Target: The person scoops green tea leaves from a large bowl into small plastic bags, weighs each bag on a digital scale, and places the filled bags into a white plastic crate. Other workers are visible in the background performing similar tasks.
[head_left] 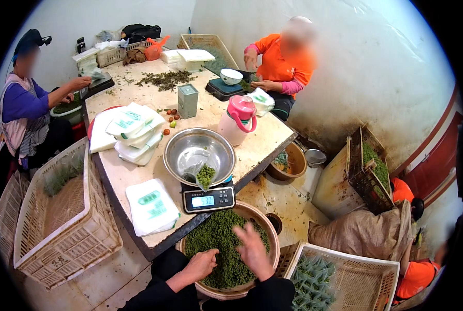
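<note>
A round tan tub (274, 239) filled with small green peppercorns (205, 230) stands below the table's front edge. Over the left part of the heap, my left hand (203, 265) is closed, fingertips pressed together; whatever it may pinch is hidden. My right hand (254, 253) hovers over the right side, slightly blurred, fingers spread and nothing visible in them. Just beyond the tub, a digital scale (209, 200) with a lit display carries a steel bowl (182, 147). Inside the bowl is a clear plastic bag (205, 176) partly filled with peppercorns.
Stacked white bags (151, 206) lie left of the scale, near a pink jug (236, 122) and a metal tin (188, 101). Crates flank me: one at left (68, 228), one at right (368, 287) holding filled bags. Two people work across the table; another is at the lower right.
</note>
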`<state>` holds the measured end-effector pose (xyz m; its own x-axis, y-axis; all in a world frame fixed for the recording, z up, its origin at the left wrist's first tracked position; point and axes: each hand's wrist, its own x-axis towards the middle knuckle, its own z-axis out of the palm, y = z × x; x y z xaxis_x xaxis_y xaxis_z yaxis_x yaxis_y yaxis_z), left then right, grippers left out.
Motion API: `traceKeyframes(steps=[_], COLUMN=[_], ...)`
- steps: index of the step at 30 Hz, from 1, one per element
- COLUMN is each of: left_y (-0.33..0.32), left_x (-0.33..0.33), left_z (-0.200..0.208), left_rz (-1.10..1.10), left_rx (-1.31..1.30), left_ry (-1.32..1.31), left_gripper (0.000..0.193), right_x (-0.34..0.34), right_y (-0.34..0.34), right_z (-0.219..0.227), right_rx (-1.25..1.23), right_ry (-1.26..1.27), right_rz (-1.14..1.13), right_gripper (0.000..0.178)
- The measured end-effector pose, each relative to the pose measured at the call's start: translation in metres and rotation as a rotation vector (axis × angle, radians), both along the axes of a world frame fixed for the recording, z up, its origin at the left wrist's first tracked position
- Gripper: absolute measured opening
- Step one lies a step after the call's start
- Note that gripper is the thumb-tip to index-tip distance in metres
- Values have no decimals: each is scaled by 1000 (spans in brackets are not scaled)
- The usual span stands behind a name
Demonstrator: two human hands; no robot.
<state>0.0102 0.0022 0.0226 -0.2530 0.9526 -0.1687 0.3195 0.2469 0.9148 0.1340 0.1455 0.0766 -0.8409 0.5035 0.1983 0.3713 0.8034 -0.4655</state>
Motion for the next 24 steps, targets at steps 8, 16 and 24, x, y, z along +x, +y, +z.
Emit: traceKeyframes(steps=[8,16,24], left_y=[-2,-9,-2], left_x=[-22,-36,-45], left_z=[35,49,53], left_rz=[140,164,184], left_rx=[175,191,299], left_ry=[155,92,192], left_gripper=[35,30,37], right_x=[-135,-155,-178], right_y=[34,52,55], right_z=[121,117,105], right_rx=[257,-51,166], right_ry=[57,222,159], right_rz=[221,252,181], right_gripper=[34,12,12])
